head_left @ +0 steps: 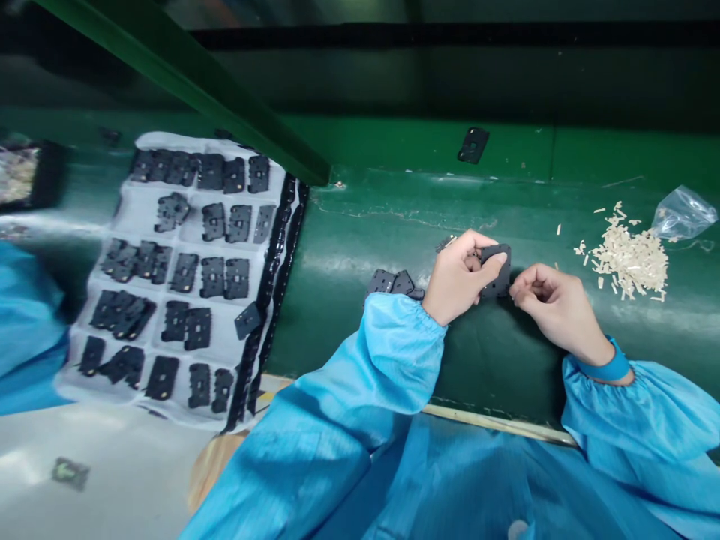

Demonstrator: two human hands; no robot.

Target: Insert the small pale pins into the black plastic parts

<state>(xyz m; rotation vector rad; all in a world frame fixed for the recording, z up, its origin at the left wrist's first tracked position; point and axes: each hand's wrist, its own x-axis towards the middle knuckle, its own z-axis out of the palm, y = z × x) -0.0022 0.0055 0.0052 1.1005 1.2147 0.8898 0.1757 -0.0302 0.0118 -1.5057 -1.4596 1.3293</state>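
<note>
Near the middle of the green bench, my left hand [462, 274] grips a flat black plastic plate [498, 276] with small holes, its thumb lying across the face. My right hand [548, 301] is at the plate's right edge, thumb and fingers pinched together; whatever lies between them is hidden or too small to name. Beside my left wrist, several similar black plates [394, 283] lie in a loose group on the bench. A few small dark pieces [446, 244] show behind my left hand.
A pile of small cream-coloured strips [633, 255] lies at right beside a clear plastic bag [685, 213]. At left, a white-lined tray [217, 405] holds rows of black plates. One black plate [473, 145] lies at the back. A green post [270, 135] slants above the tray. Another person's blue sleeve [28, 330] shows far left.
</note>
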